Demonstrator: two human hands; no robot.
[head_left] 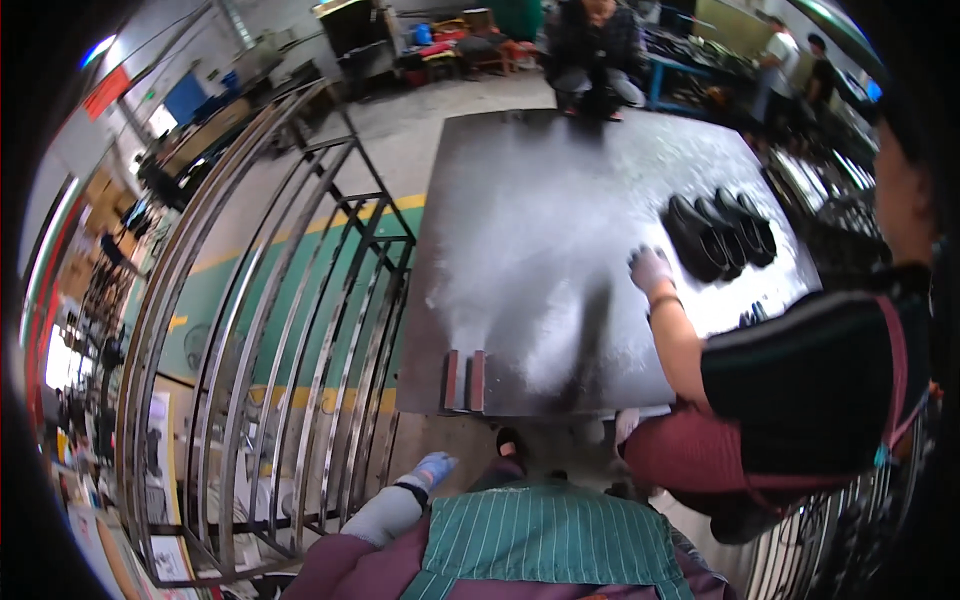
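My left hand [436,466] wears a blue-grey glove and a grey sleeve guard. It hangs below the front edge of a large steel table plate [520,230], holds nothing, and its fingers are loosely apart. Two short rusty metal bars [465,380] lie side by side on the table's front edge, just above that hand. My right hand is out of sight. A co-worker at the right rests a gloved hand [650,268] on the plate beside a row of black curved parts [718,235].
A tall metal gate frame with curved bars [280,330] leans along the table's left side, over a green floor with yellow lines. Another person sits at the table's far end [595,50]. More metal racks [840,210] stand at the right, with people behind them.
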